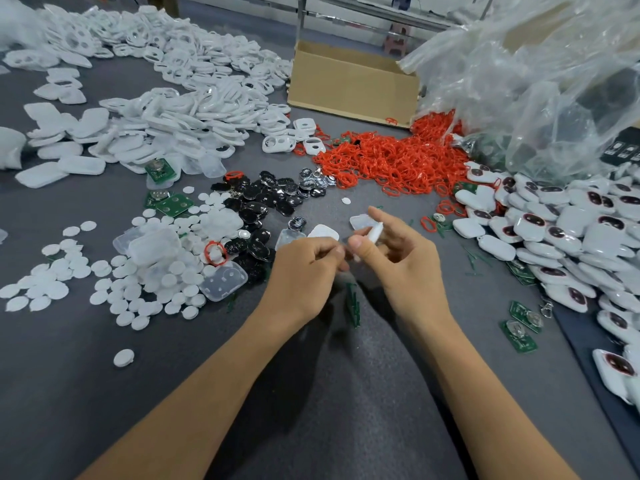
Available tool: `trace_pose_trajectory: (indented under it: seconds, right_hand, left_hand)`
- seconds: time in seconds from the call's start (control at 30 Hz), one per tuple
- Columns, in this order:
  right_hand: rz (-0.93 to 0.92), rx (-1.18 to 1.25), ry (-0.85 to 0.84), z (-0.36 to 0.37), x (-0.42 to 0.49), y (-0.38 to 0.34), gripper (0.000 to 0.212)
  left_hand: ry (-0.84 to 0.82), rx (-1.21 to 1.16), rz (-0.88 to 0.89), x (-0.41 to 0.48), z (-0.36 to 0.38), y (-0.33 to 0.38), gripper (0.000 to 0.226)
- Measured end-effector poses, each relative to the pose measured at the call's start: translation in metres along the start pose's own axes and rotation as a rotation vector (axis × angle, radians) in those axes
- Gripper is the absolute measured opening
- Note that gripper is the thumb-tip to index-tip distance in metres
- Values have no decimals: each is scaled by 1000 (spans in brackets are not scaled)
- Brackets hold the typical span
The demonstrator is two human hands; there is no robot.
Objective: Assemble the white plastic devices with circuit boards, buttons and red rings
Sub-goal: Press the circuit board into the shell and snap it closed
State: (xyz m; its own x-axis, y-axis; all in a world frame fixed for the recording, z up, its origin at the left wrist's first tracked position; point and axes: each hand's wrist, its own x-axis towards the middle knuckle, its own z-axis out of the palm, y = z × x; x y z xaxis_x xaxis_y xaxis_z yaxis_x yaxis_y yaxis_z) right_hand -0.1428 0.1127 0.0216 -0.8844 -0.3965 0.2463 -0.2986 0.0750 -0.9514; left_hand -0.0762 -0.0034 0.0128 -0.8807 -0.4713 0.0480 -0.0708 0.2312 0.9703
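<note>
Now you are pinching a white shell (373, 234) edge-on in your right hand (398, 261), your left hand (304, 265) closing against it, fingertips meeting.

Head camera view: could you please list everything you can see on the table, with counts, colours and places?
Shells: large pile, white, far left.
Red rings: large heap, centre back.
Box: one, brown cardboard, back centre.
Bag: one, clear plastic, back right.
Finished devices: large pile, white with dark windows, right.
Black buttons: small pile, centre.
Discs: many, white, left front.
Clear covers: several, translucent, among the discs.
Circuit boards: several, green, left centre and right front.
Table: grey.
Hands: left hand and right hand, centre, working one white part.
</note>
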Motion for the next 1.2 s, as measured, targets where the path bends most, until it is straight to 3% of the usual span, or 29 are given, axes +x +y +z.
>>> trace_pose_trajectory:
  seconds: [0.1,0.17,0.23,0.3,0.4,0.5,0.6,0.77,0.9,1.03,1.2]
  right_hand:
    - [-137,-178,103,-2,-1,0,28]
    - [-140,-377,-54,-1,-4,2,22]
    - [-190,-557,-74,1,-8,3,25]
    - [-252,-575,-2,1,-9,1,30]
    - [-181,-573,-103,5,-9,1,27]
    - [-200,-468,-43,3,-9,1,29]
    - [-145,-485,-123,4,-8,2,20]
    - [49,176,-38,0,-2,1,21]
    - [171,400,-31,2,-2,2,20]
    - [226,500,-45,2,-1,3,28]
    - [282,432,-58,1,0,5,31]
  left_hand:
    - [134,-183,-39,1,0,2,27]
    - [204,-200,-34,2,-2,2,27]
    - [236,-209,-23,2,-3,2,26]
    - [252,-221,-20,1,-3,4,26]
    - [258,-210,-10,0,-3,6,26]
    - [260,-210,-5,0,-3,6,26]
    - [266,-217,-9,-1,-3,7,25]
    - [236,-225,7,0,-4,3,19]
    - [149,-183,85,-1,-2,5,23]
    - [136,-149,125,-2,0,3,26]
    - [115,-110,140,-2,0,2,29]
